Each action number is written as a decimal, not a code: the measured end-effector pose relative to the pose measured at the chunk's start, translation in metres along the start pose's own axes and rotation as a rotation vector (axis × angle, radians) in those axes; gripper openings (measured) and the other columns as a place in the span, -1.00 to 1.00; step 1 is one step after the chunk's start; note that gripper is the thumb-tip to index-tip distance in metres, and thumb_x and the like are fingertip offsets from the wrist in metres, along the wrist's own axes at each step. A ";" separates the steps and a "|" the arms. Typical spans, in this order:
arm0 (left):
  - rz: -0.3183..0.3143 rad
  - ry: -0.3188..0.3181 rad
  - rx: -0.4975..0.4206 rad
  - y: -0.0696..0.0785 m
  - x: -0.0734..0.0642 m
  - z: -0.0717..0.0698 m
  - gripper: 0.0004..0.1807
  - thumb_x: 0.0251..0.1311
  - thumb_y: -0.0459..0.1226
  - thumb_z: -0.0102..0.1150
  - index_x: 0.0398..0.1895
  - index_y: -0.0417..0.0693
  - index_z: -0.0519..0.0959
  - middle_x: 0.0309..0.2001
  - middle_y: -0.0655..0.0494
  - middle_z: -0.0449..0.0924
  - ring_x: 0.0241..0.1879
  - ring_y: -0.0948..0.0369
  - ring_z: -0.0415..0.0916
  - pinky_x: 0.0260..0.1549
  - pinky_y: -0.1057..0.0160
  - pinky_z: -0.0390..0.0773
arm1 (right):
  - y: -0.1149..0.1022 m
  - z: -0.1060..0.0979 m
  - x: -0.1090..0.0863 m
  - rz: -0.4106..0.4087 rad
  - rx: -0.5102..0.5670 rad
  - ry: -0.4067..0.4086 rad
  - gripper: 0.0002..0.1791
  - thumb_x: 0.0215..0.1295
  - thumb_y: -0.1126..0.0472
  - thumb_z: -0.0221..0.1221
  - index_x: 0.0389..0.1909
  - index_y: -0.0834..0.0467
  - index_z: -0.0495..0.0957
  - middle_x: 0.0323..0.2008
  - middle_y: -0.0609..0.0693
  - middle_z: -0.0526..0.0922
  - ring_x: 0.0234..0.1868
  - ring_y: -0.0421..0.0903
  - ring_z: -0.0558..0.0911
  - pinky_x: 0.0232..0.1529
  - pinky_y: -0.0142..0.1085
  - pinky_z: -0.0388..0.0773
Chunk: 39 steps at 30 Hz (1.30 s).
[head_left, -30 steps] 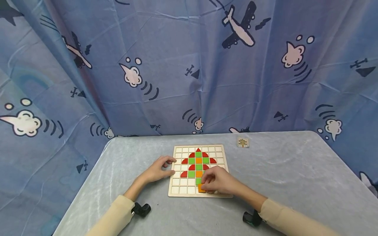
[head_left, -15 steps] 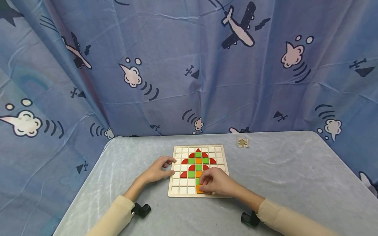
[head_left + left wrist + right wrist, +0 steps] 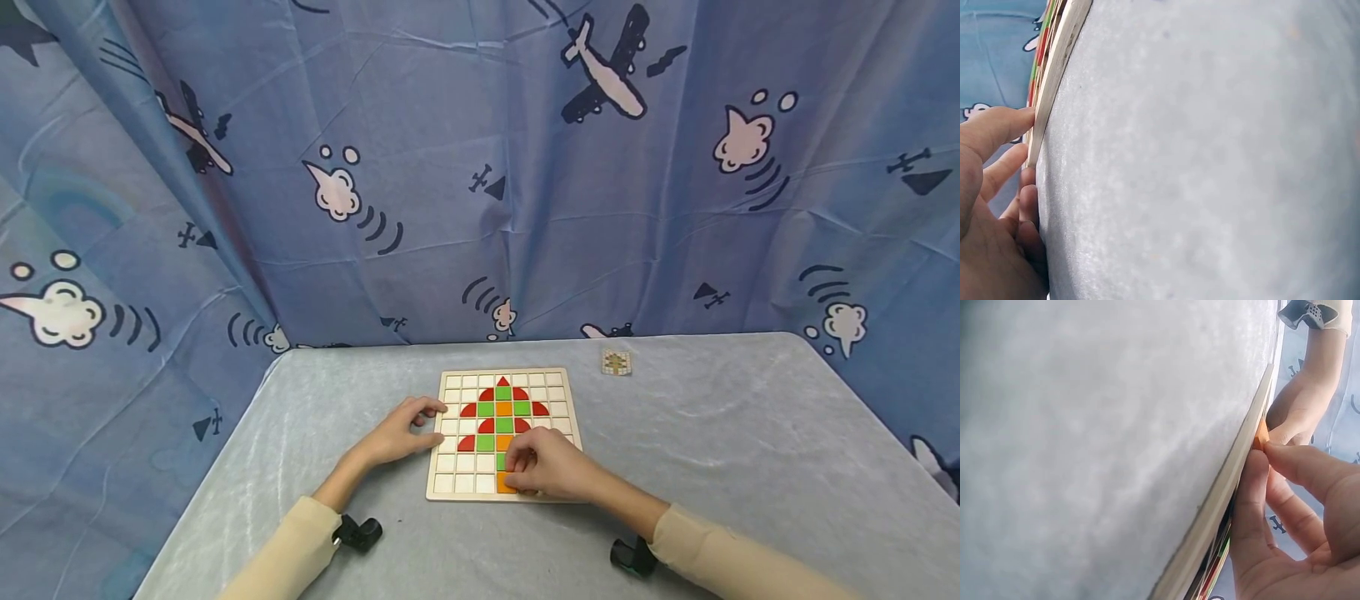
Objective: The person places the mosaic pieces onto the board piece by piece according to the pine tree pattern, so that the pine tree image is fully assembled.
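Note:
A square wooden grid board (image 3: pixel 462 499) lies on the table, with red, green and orange tiles forming a tree shape. My right hand (image 3: pixel 553 463) pinches an orange square tile (image 3: pixel 504 483) by its right side, at the bottom row under a green tile. In the right wrist view, thumb and finger meet at this orange tile (image 3: pixel 1261 435), which stands slightly tilted above the board. My left hand (image 3: pixel 399 433) rests its thumb and fingertips against the board's left edge, also seen in the left wrist view. The right hand hides some of the board's lower right cells.
A small patterned card (image 3: pixel 617 362) lies beyond the board's far right corner. The grey-white table (image 3: pixel 720 433) extends on both sides. A blue printed curtain (image 3: pixel 420 167) hangs behind it. Black wrist cameras (image 3: pixel 362 534) sit at both sleeves.
My right hand has shifted slightly left and toward me, carrying the orange tile into line with the bottom-row cell below the green tile. The left hand has stayed in place.

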<state>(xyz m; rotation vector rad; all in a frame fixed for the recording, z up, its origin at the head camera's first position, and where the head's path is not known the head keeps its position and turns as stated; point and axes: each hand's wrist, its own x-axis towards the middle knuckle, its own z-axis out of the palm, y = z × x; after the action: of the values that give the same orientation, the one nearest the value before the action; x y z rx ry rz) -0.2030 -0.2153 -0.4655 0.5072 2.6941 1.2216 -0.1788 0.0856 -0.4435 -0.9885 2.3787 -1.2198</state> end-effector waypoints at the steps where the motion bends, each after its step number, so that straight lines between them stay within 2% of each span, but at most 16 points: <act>1: 0.001 -0.001 -0.001 0.000 0.000 0.000 -0.53 0.26 -0.30 0.39 0.23 -0.12 0.54 0.06 -0.01 0.45 -0.03 0.06 0.38 0.02 -0.02 0.39 | 0.000 0.000 0.000 -0.001 -0.006 0.002 -0.82 0.18 0.34 0.45 -0.48 0.10 0.63 -0.62 -0.14 0.56 -0.60 -0.22 0.52 -0.52 -0.38 0.44; 17: 0.030 -0.011 -0.002 -0.002 0.000 0.000 -0.52 0.26 -0.32 0.39 0.24 -0.15 0.53 0.06 -0.04 0.44 -0.04 0.05 0.38 0.02 -0.01 0.39 | -0.001 -0.001 0.000 0.017 -0.046 0.010 -0.82 0.16 0.33 0.46 -0.47 0.07 0.63 -0.58 -0.16 0.54 -0.53 -0.22 0.50 -0.47 -0.36 0.45; 28: 0.038 -0.012 -0.002 -0.002 0.001 0.000 -0.52 0.27 -0.29 0.38 0.24 -0.15 0.52 0.07 -0.04 0.44 -0.03 0.05 0.39 0.02 -0.03 0.39 | 0.001 -0.004 -0.002 0.022 0.035 -0.008 -0.83 0.15 0.33 0.47 -0.44 0.09 0.65 -0.56 -0.12 0.57 -0.53 -0.18 0.53 -0.50 -0.38 0.46; 34: 0.017 -0.016 0.005 -0.001 0.000 -0.001 -0.52 0.28 -0.29 0.38 0.24 -0.14 0.53 0.07 -0.04 0.44 -0.03 0.06 0.39 0.03 -0.02 0.39 | 0.004 -0.016 -0.010 0.004 0.120 -0.001 -0.86 0.14 0.38 0.44 -0.41 0.16 0.66 -0.53 -0.07 0.58 -0.55 -0.17 0.55 -0.50 -0.37 0.52; 39: 0.009 -0.002 0.007 0.006 -0.009 -0.006 -0.54 0.28 -0.30 0.37 0.22 -0.16 0.53 0.09 -0.08 0.45 0.02 -0.01 0.44 0.07 -0.08 0.42 | 0.010 -0.040 -0.024 0.014 0.126 0.022 -0.90 0.20 0.35 0.41 -0.31 0.24 0.67 -0.44 -0.04 0.58 -0.45 -0.11 0.56 -0.41 -0.36 0.55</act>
<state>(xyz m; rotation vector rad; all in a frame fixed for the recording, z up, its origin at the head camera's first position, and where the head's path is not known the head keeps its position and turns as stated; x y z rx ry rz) -0.1950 -0.2192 -0.4571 0.5218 2.6987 1.2140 -0.1869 0.1303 -0.4286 -0.9217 2.2894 -1.3636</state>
